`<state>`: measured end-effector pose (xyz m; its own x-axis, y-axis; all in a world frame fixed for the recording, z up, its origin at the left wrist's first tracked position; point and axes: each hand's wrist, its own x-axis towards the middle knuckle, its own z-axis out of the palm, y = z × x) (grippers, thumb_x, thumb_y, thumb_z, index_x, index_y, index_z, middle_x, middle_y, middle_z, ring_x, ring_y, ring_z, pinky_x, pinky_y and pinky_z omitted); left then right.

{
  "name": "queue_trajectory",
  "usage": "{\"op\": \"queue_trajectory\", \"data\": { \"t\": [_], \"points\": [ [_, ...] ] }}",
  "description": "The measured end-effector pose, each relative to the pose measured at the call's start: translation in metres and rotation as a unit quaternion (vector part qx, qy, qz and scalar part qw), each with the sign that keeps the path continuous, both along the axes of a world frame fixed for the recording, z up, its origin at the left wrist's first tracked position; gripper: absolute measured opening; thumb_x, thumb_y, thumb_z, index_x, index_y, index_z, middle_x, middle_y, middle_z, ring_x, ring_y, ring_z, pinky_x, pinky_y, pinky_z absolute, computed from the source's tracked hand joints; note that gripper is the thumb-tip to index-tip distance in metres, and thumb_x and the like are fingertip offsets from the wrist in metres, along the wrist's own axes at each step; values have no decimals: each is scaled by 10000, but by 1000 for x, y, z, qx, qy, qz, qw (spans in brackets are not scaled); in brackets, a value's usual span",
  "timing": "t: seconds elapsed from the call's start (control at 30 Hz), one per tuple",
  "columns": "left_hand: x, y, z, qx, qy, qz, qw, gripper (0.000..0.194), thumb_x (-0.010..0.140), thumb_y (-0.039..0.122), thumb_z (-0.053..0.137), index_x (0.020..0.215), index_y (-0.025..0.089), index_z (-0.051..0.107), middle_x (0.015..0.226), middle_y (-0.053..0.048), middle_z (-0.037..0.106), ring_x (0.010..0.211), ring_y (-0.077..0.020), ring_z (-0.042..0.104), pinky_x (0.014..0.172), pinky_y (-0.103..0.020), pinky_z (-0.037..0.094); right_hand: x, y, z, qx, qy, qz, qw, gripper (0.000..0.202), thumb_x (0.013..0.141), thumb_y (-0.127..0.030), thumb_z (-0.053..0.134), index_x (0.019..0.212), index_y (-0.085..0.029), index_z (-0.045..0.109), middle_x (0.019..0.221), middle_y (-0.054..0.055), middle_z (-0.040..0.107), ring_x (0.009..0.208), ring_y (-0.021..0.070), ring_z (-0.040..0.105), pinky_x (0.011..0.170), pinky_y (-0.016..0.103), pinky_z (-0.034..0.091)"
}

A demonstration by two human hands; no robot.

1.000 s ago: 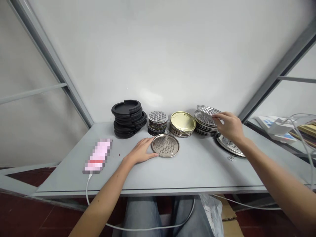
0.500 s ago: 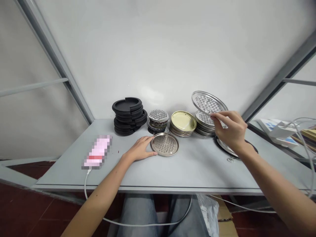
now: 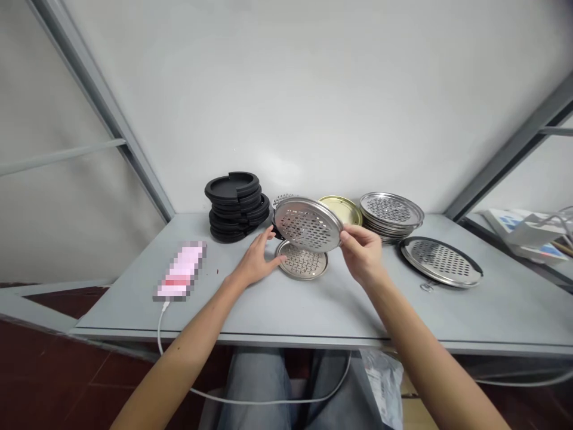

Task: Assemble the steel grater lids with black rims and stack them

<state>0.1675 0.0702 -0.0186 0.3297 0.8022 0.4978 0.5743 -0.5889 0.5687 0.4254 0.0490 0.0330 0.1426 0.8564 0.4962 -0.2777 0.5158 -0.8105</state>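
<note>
Pinched by its right edge in my right hand (image 3: 364, 251) is a round metal grater plate (image 3: 308, 224), tilted above the table. Below it a smaller round grater plate (image 3: 304, 269) lies flat, partly covered from view by the raised one. My left hand (image 3: 257, 263) is open at the left of both plates, thumb and fingers apart, the thumb by the lower plate's rim. Behind the raised plate, a stack of small grater discs (image 3: 283, 198) and gold-coloured round lids (image 3: 344, 209) are partly hidden. A stack of large grater plates (image 3: 391, 209) stands to the right.
Black notched rings (image 3: 233, 188) are stacked at the left rear. A phone (image 3: 182, 272) with a white cable lies on the left of the grey table (image 3: 268, 316). At right, a grater plate in a black ring (image 3: 441, 261) lies beside small metal wire rings (image 3: 427, 287).
My right hand has brought the large grater plate left and down from its stack to above the small plate. My left hand has lifted slightly off the small plate's edge.
</note>
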Motion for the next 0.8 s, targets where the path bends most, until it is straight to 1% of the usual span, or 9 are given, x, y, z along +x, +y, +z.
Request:
{"op": "queue_trajectory", "data": {
  "t": [0.1, 0.2, 0.27, 0.37, 0.43, 0.53, 0.67, 0.73, 0.8],
  "points": [
    [2, -1, 2, 52, -17, 16, 998, 799, 818, 436, 686, 1469, 233, 269, 1338, -122, 513, 1221, -274, 511, 1029, -449, 437, -6, 4, -7, -91, 70, 89, 989, 259, 639, -417, 834, 807, -240, 747, 744, 7, 727, 711, 180, 658, 699, 334, 523],
    [3, -5, 9, 103, -23, 37, 994, 760, 782, 455, 720, 1418, 233, 368, 1331, -116, 511, 1252, -294, 479, 1054, -453, 417, -7, 5, -7, -144, 91, 146, 974, 272, 664, -415, 814, 856, -239, 739, 831, 16, 744, 813, 199, 674, 766, 339, 536],
    [4, -8, 13, 95, -10, 30, 995, 908, 721, 512, 761, 1458, 242, 305, 1386, -128, 467, 1292, -323, 444, 1069, -476, 400, -7, 6, -8, -169, 104, 171, 965, 267, 683, -399, 797, 887, -241, 733, 895, 10, 748, 862, 197, 671, 801, 329, 538],
    [5, -11, 16, 55, 7, 14, 998, 1245, 594, 606, 813, 1529, 251, 72, 1516, -166, 302, 1381, -379, 331, 1098, -528, 354, -6, 7, -13, -207, 123, 208, 948, 260, 719, -365, 764, 943, -241, 725, 934, -9, 748, 881, 179, 668, 821, 303, 537],
    [5, -12, 16, 42, 18, 2, 999, 1357, 531, 645, 825, 1534, 259, -4, 1546, -172, 242, 1410, -397, 274, 1120, -551, 315, -6, 8, -16, -226, 136, 222, 939, 250, 733, -338, 749, 963, -245, 718, 928, -23, 747, 875, 167, 668, 813, 286, 537],
    [6, -12, 16, 41, 34, -10, 999, 1387, 499, 671, 824, 1534, 269, -7, 1549, -164, 243, 1418, -393, 259, 1145, -557, 272, -5, 10, -18, -243, 144, 211, 936, 235, 735, -322, 733, 955, -242, 711, 930, -19, 746, 899, 180, 668, 813, 301, 538],
    [6, -11, 14, 24, 55, -3, 998, 1307, 567, 683, 784, 1537, 245, 26, 1542, -172, 274, 1418, -387, 266, 1150, -556, 266, -6, 12, -19, -267, 112, 162, 943, 257, 725, -346, 719, 951, -224, 706, 965, 20, 738, 890, 214, 664, 752, 339, 544],
    [6, -10, 12, 2, 67, 1, 998, 1300, 579, 689, 773, 1538, 220, 32, 1537, -184, 287, 1416, -398, 266, 1146, -567, 266, -8, 13, -22, -286, 85, 113, 948, 293, 716, -375, 726, 958, -212, 705, 958, 34, 733, 831, 207, 659, 676, 324, 534],
    [6, -10, 10, -21, 74, -1, 997, 1303, 579, 691, 771, 1539, 201, 38, 1537, -191, 289, 1416, -407, 263, 1144, -573, 267, -10, 13, -27, -290, 51, 43, 955, 337, 703, -409, 736, 958, -191, 705, 949, 51, 727, 787, 198, 648, 637, 312, 517]
  ]
}}
